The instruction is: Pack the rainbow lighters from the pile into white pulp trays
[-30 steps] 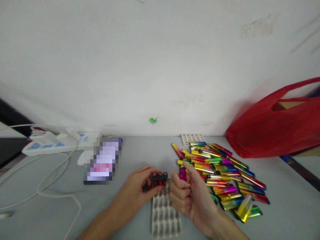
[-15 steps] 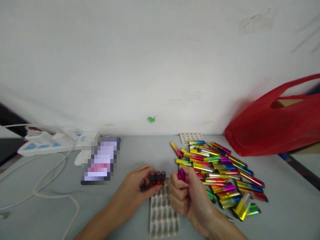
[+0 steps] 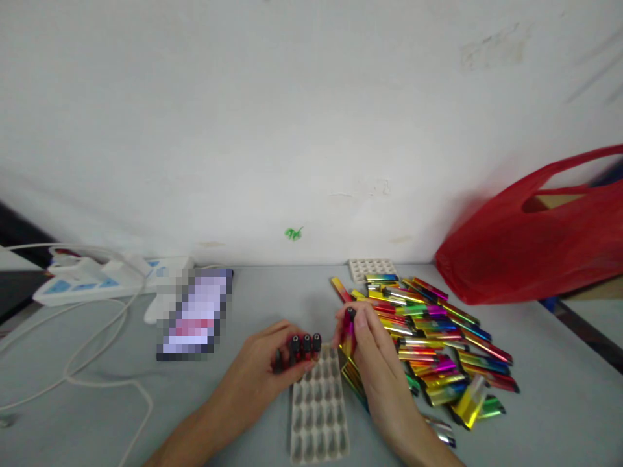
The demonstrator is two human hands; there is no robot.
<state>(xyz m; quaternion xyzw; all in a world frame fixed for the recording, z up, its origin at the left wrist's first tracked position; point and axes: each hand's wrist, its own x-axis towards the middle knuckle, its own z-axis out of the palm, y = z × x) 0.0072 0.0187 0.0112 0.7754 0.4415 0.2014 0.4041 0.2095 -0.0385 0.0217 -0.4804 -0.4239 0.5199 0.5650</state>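
Note:
My left hand [image 3: 272, 357] is closed round three lighters [image 3: 306, 344], bunched side by side with their black ends up. They stand over the upper left of a pale tray [image 3: 320, 415] with rows of oval slots. My right hand [image 3: 377, 353] grips one shiny magenta and yellow lighter [image 3: 349, 331] upright, black end up, just right of the tray. Below its fingers, more metallic lighters [image 3: 354, 383] lie partly hidden by the hand. A large heap of coloured lighters [image 3: 438, 344] spreads over the table to the right.
A second slotted tray [image 3: 372, 268] lies against the wall behind the heap. A red bag [image 3: 535, 240] stands at the right. On the left are a phone [image 3: 197, 311], a white power strip [image 3: 111, 279] and loose white cables [image 3: 131, 383] on the grey table.
My right hand has turned and opened out from a fist; the lighter in it now shows its black end upward instead of a silvery tip. My left hand has stayed in place.

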